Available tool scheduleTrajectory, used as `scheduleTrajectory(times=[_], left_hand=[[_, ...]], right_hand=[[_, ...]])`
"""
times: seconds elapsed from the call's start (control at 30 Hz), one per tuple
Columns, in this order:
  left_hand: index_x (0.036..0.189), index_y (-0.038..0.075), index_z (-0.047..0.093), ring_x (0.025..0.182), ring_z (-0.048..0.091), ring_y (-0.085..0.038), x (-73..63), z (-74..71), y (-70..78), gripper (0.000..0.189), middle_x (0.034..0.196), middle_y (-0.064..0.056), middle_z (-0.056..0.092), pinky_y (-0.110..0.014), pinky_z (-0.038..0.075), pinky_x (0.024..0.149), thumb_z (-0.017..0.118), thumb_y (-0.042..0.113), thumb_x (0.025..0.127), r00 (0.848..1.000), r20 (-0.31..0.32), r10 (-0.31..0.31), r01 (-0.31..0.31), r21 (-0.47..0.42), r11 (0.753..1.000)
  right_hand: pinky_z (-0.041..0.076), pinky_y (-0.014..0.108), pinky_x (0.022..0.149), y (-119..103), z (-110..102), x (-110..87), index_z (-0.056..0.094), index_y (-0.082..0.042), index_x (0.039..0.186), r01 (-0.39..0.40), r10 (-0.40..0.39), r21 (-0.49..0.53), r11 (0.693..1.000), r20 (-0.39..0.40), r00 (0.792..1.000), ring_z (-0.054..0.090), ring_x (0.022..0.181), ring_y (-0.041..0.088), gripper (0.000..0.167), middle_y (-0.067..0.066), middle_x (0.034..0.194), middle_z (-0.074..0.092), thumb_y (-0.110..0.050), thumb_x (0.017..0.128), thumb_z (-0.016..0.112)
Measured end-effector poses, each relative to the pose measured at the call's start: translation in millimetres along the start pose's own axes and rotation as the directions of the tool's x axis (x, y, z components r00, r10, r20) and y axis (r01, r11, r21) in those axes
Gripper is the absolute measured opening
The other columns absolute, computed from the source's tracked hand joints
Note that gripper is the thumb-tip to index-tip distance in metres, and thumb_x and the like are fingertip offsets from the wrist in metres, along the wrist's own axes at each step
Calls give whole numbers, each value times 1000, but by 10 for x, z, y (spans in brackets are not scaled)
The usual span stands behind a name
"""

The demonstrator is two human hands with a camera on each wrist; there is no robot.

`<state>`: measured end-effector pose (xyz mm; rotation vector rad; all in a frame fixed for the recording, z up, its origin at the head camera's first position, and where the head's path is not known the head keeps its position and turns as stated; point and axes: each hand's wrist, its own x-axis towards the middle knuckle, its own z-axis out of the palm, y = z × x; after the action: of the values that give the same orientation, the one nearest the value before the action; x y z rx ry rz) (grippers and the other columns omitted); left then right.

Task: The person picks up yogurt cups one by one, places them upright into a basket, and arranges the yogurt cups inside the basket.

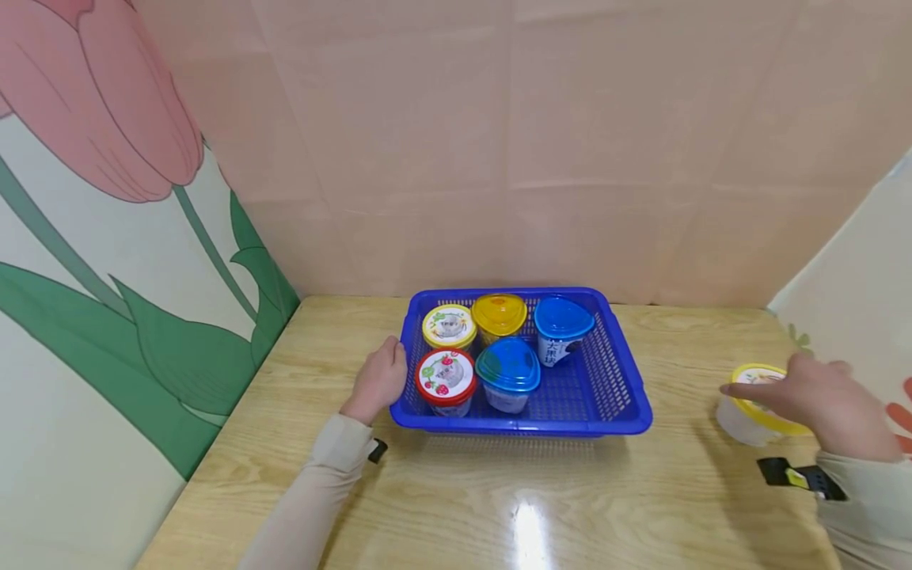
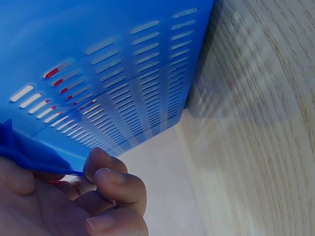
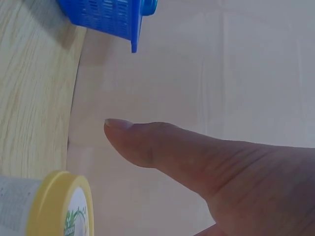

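My left hand point(image 1: 379, 378) grips the left rim of a blue plastic basket point(image 1: 627, 396); in the left wrist view its fingers point(image 2: 118, 184) curl round the basket's edge. Five lidded cups stand inside, among them a red-lidded cup point(image 1: 446, 375), a white-and-yellow-lidded cup point(image 1: 449, 326) and an amber-lidded cup point(image 1: 499, 313). To the far right, my right hand point(image 1: 834, 404) hovers over a yellow-lidded cup point(image 1: 748, 419), thumb stretched out. The right wrist view shows a gap between that thumb point(image 3: 147, 142) and the cup's lid point(image 3: 59, 206).
Two blue-lidded cups, one clear-bodied point(image 1: 507, 376) and one printed point(image 1: 563, 328), fill the basket's middle and back right. A wooden table point(image 1: 442, 507) carries everything. A pink wall covering point(image 1: 570, 158) rises behind it, with a tulip-patterned panel point(image 1: 93, 103) on the left.
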<state>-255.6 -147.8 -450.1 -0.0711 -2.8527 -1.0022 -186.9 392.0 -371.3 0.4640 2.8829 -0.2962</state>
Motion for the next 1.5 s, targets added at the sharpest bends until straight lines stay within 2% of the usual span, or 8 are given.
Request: scheduleTrajectory(times=[0.2, 0.4, 0.47, 0.6, 0.73, 1.07, 1.27, 1.5], left_hand=[[97, 6, 53, 69, 55, -28, -6, -11, 11, 32, 73, -13, 52, -42, 44, 61, 31, 26, 108, 1000, 8, -8, 8, -9, 1000], [97, 7, 53, 68, 54, -28, -12, -15, 20, 32, 73, -13, 52, -41, 43, 60, 30, 26, 107, 1000, 7, -12, 12, -11, 1000], [96, 7, 53, 68, 54, -28, -15, -14, 21, 32, 72, -13, 52, -41, 43, 60, 31, 26, 107, 1000, 6, -12, 12, -12, 1000], [96, 7, 52, 66, 53, -27, -18, -14, 23, 31, 72, -12, 51, -39, 42, 58, 30, 26, 107, 1000, 9, -13, 14, -20, 1000], [96, 7, 52, 65, 52, -26, -19, -18, 32, 32, 71, -11, 49, -37, 41, 57, 30, 26, 108, 1000, 17, -16, 16, -30, 999], [94, 7, 52, 69, 54, -29, -25, -26, 37, 31, 73, -13, 51, -42, 43, 60, 31, 26, 107, 1000, -2, -2, 2, -21, 1000], [94, 7, 52, 70, 55, -30, -16, -12, 11, 31, 74, -14, 52, -44, 44, 61, 31, 25, 107, 1000, -5, -2, 2, -18, 1000], [94, 7, 52, 70, 54, -30, -18, -10, 19, 31, 74, -14, 52, -44, 44, 62, 31, 26, 107, 1000, -6, -8, 8, -21, 1000]], right_hand=[[44, 52, 68, 42, -5, 33, 45, 16, 92, -11, 12, -30, 999, 38, 999, 45, 87, 51, 94, 30, 86, 51, -74, 78, 64], [46, 49, 62, 90, -2, 46, 45, 20, 97, 4, -2, -39, 999, 55, 998, 53, 80, 48, 99, 34, 87, 52, -75, 78, 63], [47, 47, 61, 105, 0, 62, 46, 18, 93, 10, -7, -48, 999, 67, 998, 55, 77, 45, 98, 32, 84, 54, -76, 77, 64], [47, 47, 60, 137, 27, 78, 44, 21, 96, 22, -19, -42, 999, 73, 997, 56, 77, 46, 101, 34, 87, 54, -76, 77, 64], [47, 45, 58, 133, 82, 81, 40, 23, 102, -7, 8, -11, 1000, 83, 997, 57, 77, 43, 105, 35, 88, 53, -76, 76, 65], [48, 43, 58, 76, 100, 76, 41, 19, 99, -77, 79, -29, 997, 77, 994, 57, 75, 39, 100, 31, 86, 53, -75, 77, 66], [49, 46, 58, 128, 86, 109, 45, 18, 97, -75, 76, -23, 997, 76, 994, 54, 79, 44, 99, 34, 88, 52, -76, 77, 64], [47, 54, 66, 130, 74, 125, 45, 22, 102, -76, 80, -59, 995, 75, 994, 46, 93, 54, 102, 39, 96, 51, -76, 79, 62]])
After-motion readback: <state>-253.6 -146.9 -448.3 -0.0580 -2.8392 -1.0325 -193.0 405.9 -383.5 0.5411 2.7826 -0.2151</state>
